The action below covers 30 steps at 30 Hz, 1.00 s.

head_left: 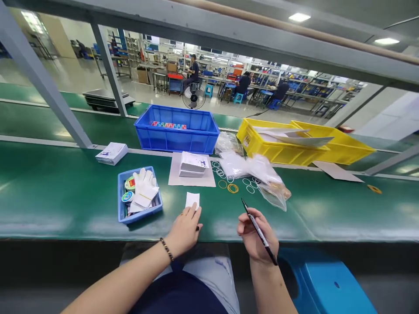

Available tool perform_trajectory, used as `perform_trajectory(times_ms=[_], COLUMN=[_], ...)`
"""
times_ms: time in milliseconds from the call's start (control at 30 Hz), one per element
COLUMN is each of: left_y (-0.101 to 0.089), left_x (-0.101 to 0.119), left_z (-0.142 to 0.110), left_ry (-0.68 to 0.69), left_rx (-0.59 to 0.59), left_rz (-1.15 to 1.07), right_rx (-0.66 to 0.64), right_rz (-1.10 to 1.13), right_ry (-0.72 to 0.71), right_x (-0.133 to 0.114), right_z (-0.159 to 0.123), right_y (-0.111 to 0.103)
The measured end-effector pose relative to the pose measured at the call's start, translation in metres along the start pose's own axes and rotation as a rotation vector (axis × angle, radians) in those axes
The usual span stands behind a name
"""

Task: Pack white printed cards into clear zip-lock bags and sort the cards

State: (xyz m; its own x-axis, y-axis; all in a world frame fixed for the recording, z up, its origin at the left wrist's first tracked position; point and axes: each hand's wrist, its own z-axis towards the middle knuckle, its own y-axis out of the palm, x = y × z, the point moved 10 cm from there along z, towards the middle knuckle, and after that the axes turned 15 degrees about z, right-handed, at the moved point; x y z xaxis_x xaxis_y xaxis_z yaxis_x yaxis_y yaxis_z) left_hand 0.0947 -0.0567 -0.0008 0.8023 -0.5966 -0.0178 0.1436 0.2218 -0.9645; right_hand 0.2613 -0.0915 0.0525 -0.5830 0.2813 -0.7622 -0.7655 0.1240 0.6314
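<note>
My right hand (254, 235) grips a black pen (258, 231), its tip pointing up and away over the green bench (49, 196). My left hand (185, 229) rests at the bench's front edge, fingers curled, fingertips touching the lower edge of a small white card (192, 200); a small dark item shows under the fingers. Beyond the card lies a stack of white booklets (194, 164) on a grey sheet (175, 174). Loose rubber bands (233, 188) lie between the card and clear plastic bags (265, 176).
A small blue tray (121, 209) with tape rolls and white gloves sits left of my hand. A large blue crate (176, 133) and two yellow bins (278, 150) stand behind. Another booklet stack (111, 153) lies at left. A blue stool (324, 283) is at my right. People work at distant benches.
</note>
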Motion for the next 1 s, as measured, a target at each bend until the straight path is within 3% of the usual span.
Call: perform_trajectory(times_ms=[67,167,400,633,767,867,1000], left_y=[0.02,0.031,0.021,0.031,0.032,0.028,0.027], left_x=[0.0,-0.001,0.016,0.036,0.04,0.038,0.038], left_z=[0.01,0.014,0.005,-0.003,-0.004,-0.004,-0.004], left_ry=[-0.074,-0.068,0.273,0.199,0.234,0.247,0.251], left_rx=[-0.075,-0.096,-0.112,-0.127,-0.127,-0.113,-0.099], left_rz=[0.005,-0.026,-0.233,-0.155,-0.131,-0.114,-0.114], right_rx=[0.019,-0.023,-0.187,-0.185,-0.229,-0.264,-0.299], right_rz=[0.013,-0.045,-0.202,-0.319,-0.531,-0.737,-0.839], right_ry=[0.007,0.01,0.2,0.413,0.368,0.304,0.283], right_x=[0.007,0.02,0.074,0.134,0.137,0.13,0.127], right_z=[0.009,0.019,0.042,0.049,0.046,0.045,0.052], right_y=[-0.001,0.006,0.021,-0.005,-0.012,-0.009,-0.001])
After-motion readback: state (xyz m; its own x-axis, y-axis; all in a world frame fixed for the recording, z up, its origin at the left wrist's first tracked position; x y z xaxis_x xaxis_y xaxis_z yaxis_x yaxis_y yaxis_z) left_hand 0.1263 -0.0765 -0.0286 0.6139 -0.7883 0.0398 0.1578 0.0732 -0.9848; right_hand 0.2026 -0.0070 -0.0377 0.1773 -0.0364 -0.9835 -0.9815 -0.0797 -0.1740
